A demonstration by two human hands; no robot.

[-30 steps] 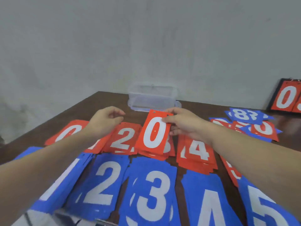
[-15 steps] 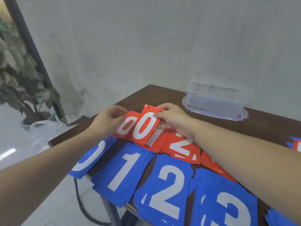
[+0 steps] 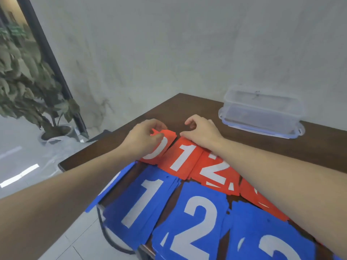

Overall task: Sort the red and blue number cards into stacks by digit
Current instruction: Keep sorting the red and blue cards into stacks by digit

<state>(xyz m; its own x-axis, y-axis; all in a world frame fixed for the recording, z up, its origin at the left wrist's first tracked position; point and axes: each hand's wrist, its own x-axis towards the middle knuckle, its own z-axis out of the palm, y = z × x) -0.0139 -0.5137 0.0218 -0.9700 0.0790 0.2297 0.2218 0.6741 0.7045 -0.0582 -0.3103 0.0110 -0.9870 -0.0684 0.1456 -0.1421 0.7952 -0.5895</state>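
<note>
**Red 0 card down on the red 0 stack, right hand off it**

Since the earlier frame the red 0 card [image 3: 159, 147] has left the right hand [image 3: 201, 131] and gone down flat onto the red 0 stack at centre frame; half a second ago both hands held it tilted above the stack. Camera has also swung a bit left and down.

Left hand [image 3: 144, 138]: fingers curled over the top-left part of the red 0 card, thumb on its face, pinching the far edge. It covers most of the digit.

Right hand: fingers loosely curled, holding nothing, fingertips [image 3: 183, 135] touching the far edge of the red 1 stack [image 3: 181, 158], just right of the 0 card.

Red row runs from centre to lower right: 0, 1, then the red 2 stack [image 3: 214, 171], edges touching or overlapping. A further red stack [image 3: 262, 201] sits under the right forearm, digit hidden.

Blue row sits nearer the camera, bottom of frame: a blue stack [image 3: 112, 184] at lower left, mostly hidden by the left forearm, hangs over the tabletop [image 3: 187, 107] edge, digit not readable; then the blue 1 stack [image 3: 144, 205], the blue 2 stack [image 3: 191, 226] and the blue 3 stack [image 3: 272, 241], the last cut off by the bottom edge.

Clear plastic box [image 3: 261, 111] at right of centre, upside down on its lid, well apart from the cards. Potted plant [image 3: 24, 76] on the floor at left. Black cable [image 3: 107, 235] hangs below the tabletop edge, lower left.
</note>
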